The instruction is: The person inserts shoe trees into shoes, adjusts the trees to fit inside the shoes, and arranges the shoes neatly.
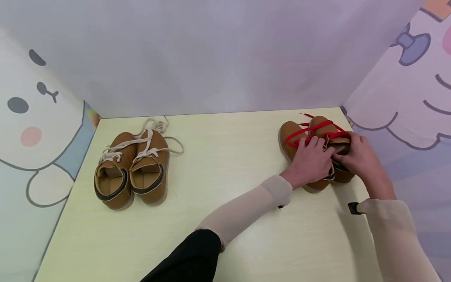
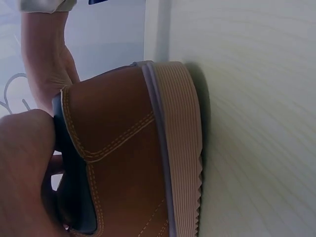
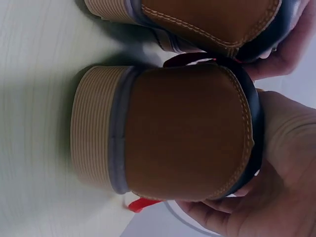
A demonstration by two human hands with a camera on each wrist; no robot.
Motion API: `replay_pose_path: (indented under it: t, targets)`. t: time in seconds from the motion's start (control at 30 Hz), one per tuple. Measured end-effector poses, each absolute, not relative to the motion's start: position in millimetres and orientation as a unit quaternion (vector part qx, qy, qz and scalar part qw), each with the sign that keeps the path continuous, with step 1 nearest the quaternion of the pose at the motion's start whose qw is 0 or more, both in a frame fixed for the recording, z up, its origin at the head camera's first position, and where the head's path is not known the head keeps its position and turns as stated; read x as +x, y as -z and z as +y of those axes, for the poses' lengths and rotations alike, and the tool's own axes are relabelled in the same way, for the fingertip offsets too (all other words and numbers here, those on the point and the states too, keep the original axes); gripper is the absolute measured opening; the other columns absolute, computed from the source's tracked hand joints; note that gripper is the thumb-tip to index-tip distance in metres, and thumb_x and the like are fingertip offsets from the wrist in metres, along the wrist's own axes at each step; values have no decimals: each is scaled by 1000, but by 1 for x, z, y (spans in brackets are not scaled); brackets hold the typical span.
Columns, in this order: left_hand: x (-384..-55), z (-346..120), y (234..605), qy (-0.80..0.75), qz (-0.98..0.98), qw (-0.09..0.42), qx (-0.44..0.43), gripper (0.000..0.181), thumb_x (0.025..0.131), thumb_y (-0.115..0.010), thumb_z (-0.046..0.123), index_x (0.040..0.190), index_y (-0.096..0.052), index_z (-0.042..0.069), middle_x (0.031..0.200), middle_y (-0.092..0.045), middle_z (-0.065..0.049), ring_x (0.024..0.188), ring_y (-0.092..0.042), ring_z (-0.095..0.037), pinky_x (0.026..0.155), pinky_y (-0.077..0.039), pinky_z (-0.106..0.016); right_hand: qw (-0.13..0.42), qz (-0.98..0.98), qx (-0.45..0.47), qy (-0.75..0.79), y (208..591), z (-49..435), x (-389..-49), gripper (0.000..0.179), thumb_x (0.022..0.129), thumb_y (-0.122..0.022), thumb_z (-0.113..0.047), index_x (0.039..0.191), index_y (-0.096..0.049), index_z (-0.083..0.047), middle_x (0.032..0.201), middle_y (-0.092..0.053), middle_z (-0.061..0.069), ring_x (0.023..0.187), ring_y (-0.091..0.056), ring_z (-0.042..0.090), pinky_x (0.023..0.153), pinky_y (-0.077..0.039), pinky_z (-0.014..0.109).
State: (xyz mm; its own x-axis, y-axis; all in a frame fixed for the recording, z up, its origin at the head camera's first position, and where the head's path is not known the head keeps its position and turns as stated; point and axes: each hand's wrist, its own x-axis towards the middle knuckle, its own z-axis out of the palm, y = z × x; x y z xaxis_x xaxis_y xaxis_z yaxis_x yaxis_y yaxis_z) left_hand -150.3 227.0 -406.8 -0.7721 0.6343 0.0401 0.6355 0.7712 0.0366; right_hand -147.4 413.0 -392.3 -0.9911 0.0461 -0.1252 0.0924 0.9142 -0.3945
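At the back right of the table stands a pair of brown shoes with red laces [image 1: 297, 135], side by side with toes pointing away. My left hand [image 1: 312, 162] lies over the opening of the left shoe [image 2: 123, 118], its fingers curled at the tongue and collar. With thumb and fingers on either side of the collar, my right hand [image 1: 363, 156] grips the right shoe [image 3: 187, 133]. Both soles are down on or close over the table. The hands hide most of the shoe openings.
A second pair of brown shoes with cream laces [image 1: 132, 168] stands on the pale table [image 1: 225, 164] at the left, its loose laces trailing behind. A plain wall [image 1: 218, 58] closes off the back, and panels with cartoon drawings flank both sides.
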Motion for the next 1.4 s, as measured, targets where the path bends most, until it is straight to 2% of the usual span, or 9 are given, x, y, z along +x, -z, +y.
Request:
replay_pose_path:
  t: [0.27, 0.63, 0.8, 1.03, 1.1, 1.17, 1.23, 1.3, 1.4]
  targets:
    - [-148, 228, 406, 20, -941, 9, -337, 39, 107, -39, 49, 144, -50, 45, 153, -49, 8, 144, -38, -13, 119, -31, -41, 51, 980, 64, 182, 395, 412, -147, 87, 90, -77, -19, 154, -26, 13, 142, -30, 49, 123, -38, 63, 99, -37, 78]
    - [-152, 232, 406, 27, -944, -4, -328, 48, 104, -44, 52, 151, -43, 41, 154, -48, 7, 142, -41, -14, 118, -32, -41, 37, 975, -8, 219, 398, 425, -142, 83, 94, -76, -15, 157, -27, 8, 143, -32, 47, 129, -33, 63, 99, -33, 78]
    - [-158, 236, 406, 53, -949, 7, -310, 57, 102, -50, 54, 152, -38, 31, 153, -51, 7, 137, -49, -12, 114, -37, -39, -25, 974, -77, 210, 399, 430, -137, 76, 86, -79, 0, 151, -40, 7, 143, -40, 43, 129, -34, 63, 104, -26, 75]
    - [-167, 241, 401, 75, -948, -31, -308, 59, 104, -47, 55, 157, -32, 33, 154, -48, 10, 133, -55, -9, 116, -35, -40, -110, 954, -182, 212, 401, 438, -136, 70, 73, -80, 16, 138, -58, 3, 143, -50, 36, 128, -39, 58, 107, -24, 72]
    - [-169, 242, 400, 74, -948, -41, -308, 59, 104, -46, 56, 158, -32, 35, 154, -48, 11, 133, -55, -9, 118, -34, -41, -120, 947, -208, 212, 401, 438, -137, 69, 71, -81, 17, 135, -61, 3, 140, -53, 34, 125, -44, 56, 113, -28, 62]
    - [-170, 243, 399, 72, -948, -50, -305, 60, 104, -46, 58, 158, -32, 36, 155, -48, 11, 134, -54, -10, 120, -32, -42, -125, 942, -230, 209, 400, 439, -140, 68, 68, -82, 19, 132, -63, 4, 138, -55, 33, 122, -47, 55, 121, -30, 41]
    - [-170, 244, 398, 68, -949, -57, -301, 61, 104, -47, 60, 158, -31, 37, 155, -47, 10, 136, -52, -11, 121, -30, -43, -124, 939, -247, 207, 400, 439, -144, 68, 66, -82, 21, 130, -63, 5, 135, -56, 32, 119, -50, 54, 118, -26, 18]
    - [-170, 246, 398, 63, -951, -60, -298, 61, 103, -47, 62, 157, -31, 38, 155, -48, 10, 137, -50, -12, 122, -29, -43, -116, 939, -252, 205, 400, 440, -148, 68, 66, -81, 22, 129, -62, 5, 134, -55, 32, 118, -51, 52, 113, -20, 6]
    - [-170, 247, 399, 53, -952, -59, -296, 59, 103, -46, 63, 155, -33, 38, 153, -51, 10, 137, -49, -13, 121, -30, -43, -92, 947, -238, 197, 399, 441, -151, 68, 69, -78, 24, 130, -59, 4, 135, -51, 31, 119, -48, 51, 116, -39, 34]
